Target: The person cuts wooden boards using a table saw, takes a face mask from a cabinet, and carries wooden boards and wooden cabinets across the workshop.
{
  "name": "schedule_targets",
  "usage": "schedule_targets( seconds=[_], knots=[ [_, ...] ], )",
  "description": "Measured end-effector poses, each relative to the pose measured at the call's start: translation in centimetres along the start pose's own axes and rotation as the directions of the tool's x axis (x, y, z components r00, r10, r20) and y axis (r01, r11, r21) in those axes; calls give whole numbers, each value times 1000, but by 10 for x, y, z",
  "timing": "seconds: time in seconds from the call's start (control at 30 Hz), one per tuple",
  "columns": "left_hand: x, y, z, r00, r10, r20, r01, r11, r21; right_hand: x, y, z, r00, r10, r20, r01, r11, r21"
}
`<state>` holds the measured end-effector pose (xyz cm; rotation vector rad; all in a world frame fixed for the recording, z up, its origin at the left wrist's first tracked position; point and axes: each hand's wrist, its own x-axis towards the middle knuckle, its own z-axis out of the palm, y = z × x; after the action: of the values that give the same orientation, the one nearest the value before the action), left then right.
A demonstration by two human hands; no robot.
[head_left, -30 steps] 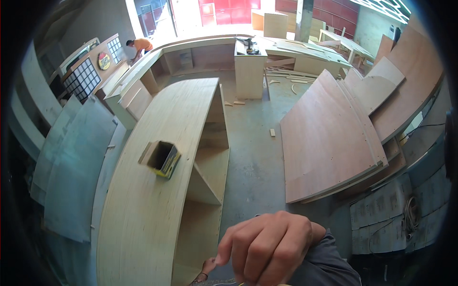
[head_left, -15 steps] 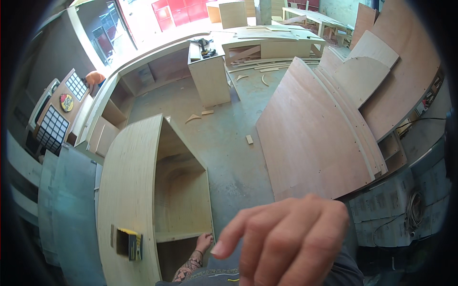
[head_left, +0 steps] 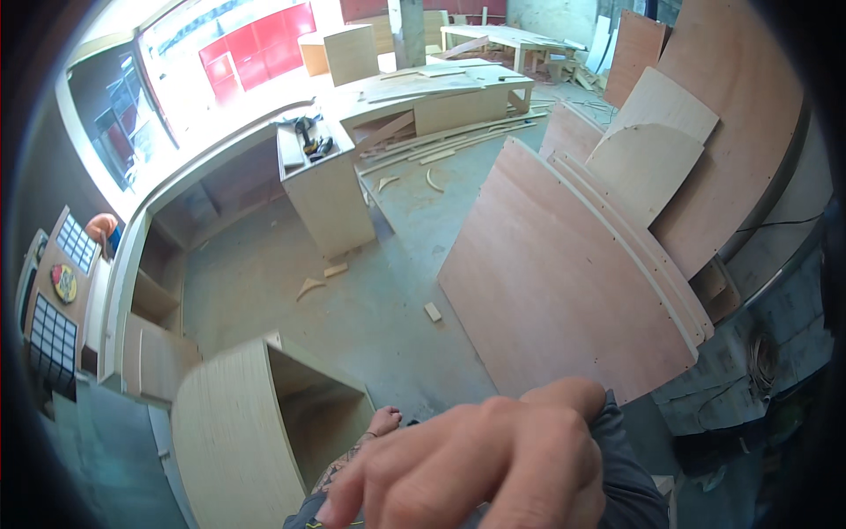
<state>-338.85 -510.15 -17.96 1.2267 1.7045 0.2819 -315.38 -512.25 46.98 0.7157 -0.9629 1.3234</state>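
Close to the camera, my right hand (head_left: 476, 467) looms large at the lower middle, over my dark clothing. Its fingers are bent loosely and somewhat apart, with nothing visible in them; the palm side is hidden. Behind it, my left hand (head_left: 385, 421) shows small at the end of a tattooed forearm. Its fingers look curled, and no object shows in them. That hand is nearest to the open side of a pale plywood cabinet (head_left: 233, 432) at the lower left, just right of its edge. My right hand covers part of the left forearm.
Large plywood sheets (head_left: 564, 273) lean in a stack at the right. A narrow cabinet (head_left: 330, 207) carries a cordless drill (head_left: 308, 137). A long curved counter (head_left: 123, 264) runs along the left. Wood offcuts (head_left: 432, 311) lie on the floor. An orange-clad person (head_left: 103, 227) is at far left.
The view has swung right and up, so the cabinet sits lower and its small black-and-yellow box is out of sight. My left hand has come off the cabinet's edge. My right hand has shifted left and down.
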Motion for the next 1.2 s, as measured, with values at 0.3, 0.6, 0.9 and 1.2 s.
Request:
schedule_targets(
  seconds=[0.3,0.6,0.9,1.2],
  knots=[
    [167,168,-183,998,-10,55,28,941,-336,74,63,-135,999,32,13,-32,999,-7],
    [304,189,-261,999,4,39,9,939,-343,174,32,-384,931,277,239,-212,941,-264],
    [357,157,-334,957,-285,46,260,921,290,265,43,-592,982,99,160,-57,967,-248],
    [562,225,-346,981,-162,110,151,984,99,329,96,-830,868,470,-160,-473,684,-556]
  ],
)
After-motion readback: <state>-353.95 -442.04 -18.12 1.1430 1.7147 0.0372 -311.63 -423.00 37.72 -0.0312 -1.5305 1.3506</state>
